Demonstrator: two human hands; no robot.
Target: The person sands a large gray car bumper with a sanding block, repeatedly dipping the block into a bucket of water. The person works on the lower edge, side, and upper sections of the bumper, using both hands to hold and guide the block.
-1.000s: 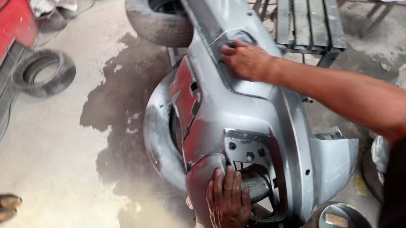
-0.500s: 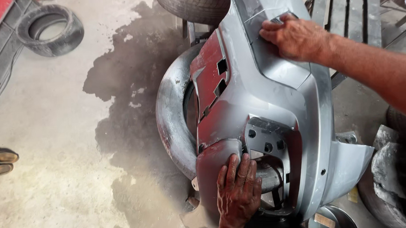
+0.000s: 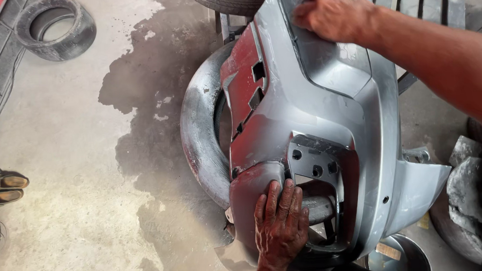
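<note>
sanding a grey car bumper (image 3: 327, 121) filling the frame's centre, right hand (image 3: 336, 15) pressing flat at the top, left hand (image 3: 280, 228) spreading fingers low down (red patches remaining, much rubbed dull).

An auto body workshop: a sanded grey car bumper (image 3: 327, 121) rests over a worn tyre (image 3: 200, 137) on a stained concrete floor (image 3: 79, 159), with another loose tyre (image 3: 57, 27) lying near the floor's far left edge.
</note>
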